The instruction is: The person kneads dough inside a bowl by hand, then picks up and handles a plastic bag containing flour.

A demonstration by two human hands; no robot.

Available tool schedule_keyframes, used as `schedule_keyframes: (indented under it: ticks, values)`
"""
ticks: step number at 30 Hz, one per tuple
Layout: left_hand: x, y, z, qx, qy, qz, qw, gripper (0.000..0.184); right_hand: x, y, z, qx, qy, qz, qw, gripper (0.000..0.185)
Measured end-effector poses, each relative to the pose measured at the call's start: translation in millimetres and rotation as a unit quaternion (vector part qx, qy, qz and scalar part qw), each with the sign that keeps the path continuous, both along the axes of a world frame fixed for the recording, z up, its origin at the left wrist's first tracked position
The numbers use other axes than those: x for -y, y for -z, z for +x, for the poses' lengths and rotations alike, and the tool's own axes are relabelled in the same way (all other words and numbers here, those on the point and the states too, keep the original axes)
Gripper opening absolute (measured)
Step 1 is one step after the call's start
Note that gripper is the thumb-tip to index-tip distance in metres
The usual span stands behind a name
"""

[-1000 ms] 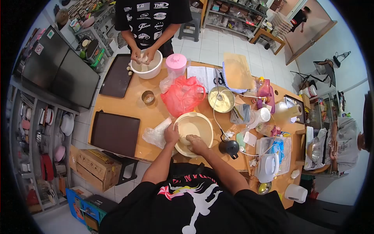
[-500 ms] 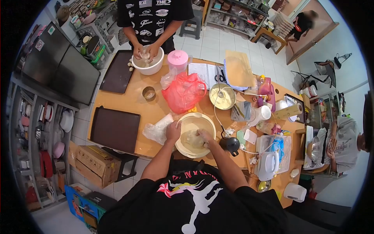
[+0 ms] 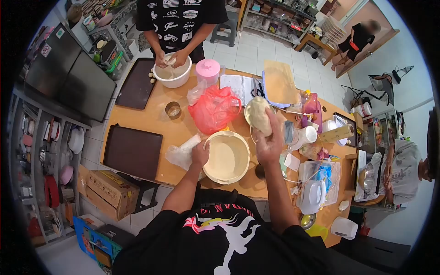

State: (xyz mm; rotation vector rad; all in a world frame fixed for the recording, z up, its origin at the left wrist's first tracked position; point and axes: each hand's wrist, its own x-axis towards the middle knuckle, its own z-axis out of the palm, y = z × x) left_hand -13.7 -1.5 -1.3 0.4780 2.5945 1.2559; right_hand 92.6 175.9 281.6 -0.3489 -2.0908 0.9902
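Note:
A lump of pale dough [image 3: 258, 115] is raised above the table in my right hand [image 3: 270, 144], whose fingers are wrapped round it. My left hand [image 3: 200, 152] grips the rim of a large cream bowl [image 3: 227, 176] on its left side. Inside, the bowl shows only its smooth floor. Behind the raised dough, a metal bowl [image 3: 248, 111] is partly hidden. Left of my left hand lies a crumpled clear plastic bag [image 3: 178, 156].
Across the table a co-worker's hands [image 3: 172, 59] work dough over a white bowl [image 3: 173, 82]. Dark trays [image 3: 133, 152] lie at left. A red plastic bag [image 3: 213, 110], a pink pitcher [image 3: 208, 68] and a clear plastic bin [image 3: 337, 172] stand about. Another person [image 3: 357, 36] is near the doorway.
The dough has come up out of the cream bowl in my right hand, moving up and to the right. My left hand stays on the rim. The person near the doorway has shifted.

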Motion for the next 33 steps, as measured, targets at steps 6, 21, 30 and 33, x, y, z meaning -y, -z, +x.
schedule_keyframes:
  ticks: [6,21,30,33]
  values:
    - [1.0,-14.7,2.9,0.005,-0.002,-0.039,0.999,0.032,36.3,132.6,28.6,0.138,-0.030,0.222,0.965,0.049]
    - [-3.0,-4.5,1.4,0.014,0.005,-0.039,0.999,0.033,41.2,248.9,-9.5,0.457,0.123,-0.147,0.869,0.073]
    - [-2.6,1.8,2.1,-0.041,-0.006,-0.034,0.999,0.030,40.6,258.4,-5.5,0.397,0.011,0.018,0.917,0.050]
    - [-1.5,0.8,4.8,-0.032,-0.013,-0.040,0.999,0.030,31.0,250.1,2.3,0.375,-0.057,-0.096,0.920,0.044]
